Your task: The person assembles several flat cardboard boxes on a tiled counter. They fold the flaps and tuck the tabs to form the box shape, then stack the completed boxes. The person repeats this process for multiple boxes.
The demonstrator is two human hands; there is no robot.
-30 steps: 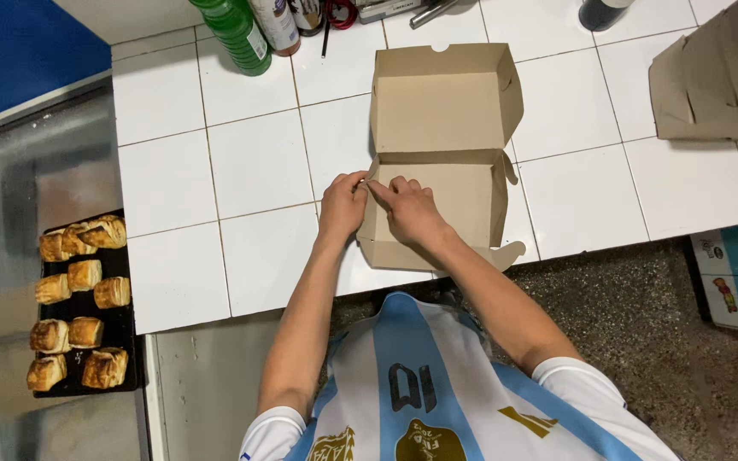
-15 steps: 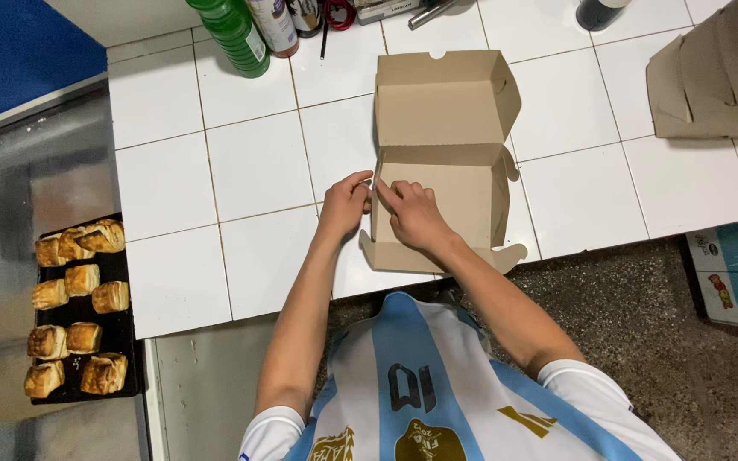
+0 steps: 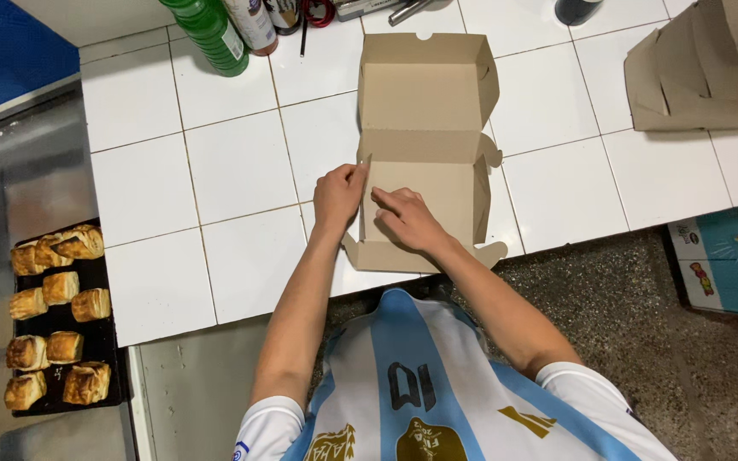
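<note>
A brown cardboard box (image 3: 427, 94) lies unfolded on the white tiled counter (image 3: 241, 162), its lid flat toward the back. My left hand (image 3: 339, 195) pinches the box's left side flap near the corner and holds it upright. My right hand (image 3: 405, 218) rests inside the box's base, fingers pressed against the same left wall. The right side wall stands up; a rounded tab (image 3: 490, 251) sticks out at the near right corner.
Green and white bottles (image 3: 215, 34) stand at the counter's back edge. A stack of flat cardboard boxes (image 3: 711, 68) sits at the right. A black tray of baked pastries (image 3: 53, 316) lies at the lower left. Speckled floor lies below the counter.
Both hands have shifted slightly along the box's left side; the left flap now stands more upright. The box itself has stayed in place.
</note>
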